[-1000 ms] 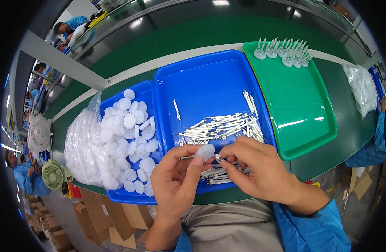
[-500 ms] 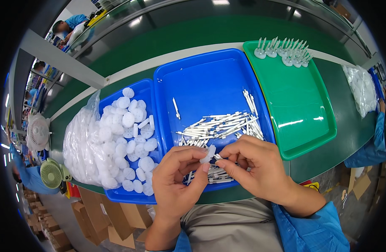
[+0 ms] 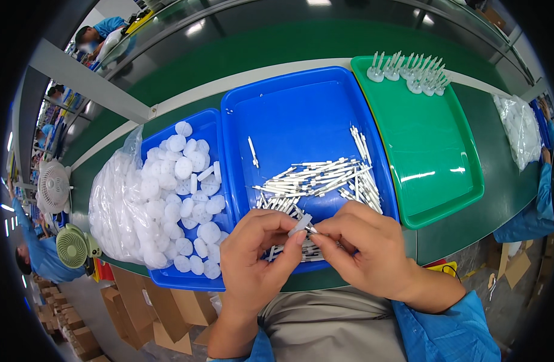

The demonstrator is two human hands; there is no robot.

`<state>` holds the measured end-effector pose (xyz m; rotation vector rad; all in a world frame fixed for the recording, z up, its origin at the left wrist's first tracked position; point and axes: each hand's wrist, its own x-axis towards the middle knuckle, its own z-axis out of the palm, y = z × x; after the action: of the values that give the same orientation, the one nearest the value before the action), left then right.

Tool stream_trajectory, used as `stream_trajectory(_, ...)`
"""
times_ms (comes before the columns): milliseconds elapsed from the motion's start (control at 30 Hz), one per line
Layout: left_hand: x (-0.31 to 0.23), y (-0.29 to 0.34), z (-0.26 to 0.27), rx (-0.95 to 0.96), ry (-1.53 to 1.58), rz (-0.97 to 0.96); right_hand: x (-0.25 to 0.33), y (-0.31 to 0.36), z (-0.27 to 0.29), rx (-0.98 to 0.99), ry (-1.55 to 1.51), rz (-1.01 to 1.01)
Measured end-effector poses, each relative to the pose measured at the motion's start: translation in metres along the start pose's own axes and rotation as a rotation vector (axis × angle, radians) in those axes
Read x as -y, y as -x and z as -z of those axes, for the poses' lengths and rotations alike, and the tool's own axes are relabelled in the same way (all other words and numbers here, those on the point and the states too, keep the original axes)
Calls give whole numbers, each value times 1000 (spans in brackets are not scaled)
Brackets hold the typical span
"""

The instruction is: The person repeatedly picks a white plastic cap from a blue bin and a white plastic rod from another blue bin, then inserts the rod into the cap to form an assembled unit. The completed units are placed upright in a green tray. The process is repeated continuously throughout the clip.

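Note:
Between the thumb and fingers of my left hand (image 3: 259, 253) is a white plastic disc (image 3: 300, 225), held nearly edge-on. My right hand (image 3: 367, 247) pinches a thin white rod (image 3: 313, 230), its tip against the disc; fingers cover most of the rod. Whether the tip sits inside the disc I cannot tell. Both hands are over the near part of the middle blue tray (image 3: 289, 120), where a pile of similar white rods (image 3: 319, 178) lies. Left of it, a second blue tray (image 3: 213, 130) holds many loose white discs (image 3: 195, 160) beside a clear plastic bag (image 3: 117, 205).
At the right, a green tray (image 3: 433, 157) carries several upright disc-and-rod pieces (image 3: 418, 75) at its far end. Another filled plastic bag (image 3: 518, 130) lies farther right. Two fans (image 3: 75, 247) stand at the left. Open cardboard boxes (image 3: 156, 308) are below the table. Other people work nearby.
The disc in my left hand has tilted and turned more edge-on. My right hand has shifted slightly, bringing the rod closer against the disc.

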<state>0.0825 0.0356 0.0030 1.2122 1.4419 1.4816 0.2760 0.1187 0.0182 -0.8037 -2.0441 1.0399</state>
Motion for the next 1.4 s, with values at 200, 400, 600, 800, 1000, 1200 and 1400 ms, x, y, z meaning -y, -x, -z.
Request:
stream_trajectory(200,2,-2,1,56,-179,-89,-4,-3,-1,12,148,121)
stream_trajectory(400,0,-1,1,36,-292,-113,-3,-5,0,64,157,112)
stream_trajectory(600,5,-1,3,33,-156,-84,-5,-2,-8,-1,105,82)
stream_trajectory(800,-2,-4,1,-19,53,-171,-4,-1,-11,-36,22,123)
stream_trajectory(1000,-9,-8,9,38,-196,-242,-6,-1,-10,-35,31,142)
stream_trajectory(1200,1,-5,12,23,-248,-359,-2,1,-8,-35,25,116)
stream_trajectory(1400,-13,-2,-3,-92,80,-69,0,0,-7,-35,0,110)
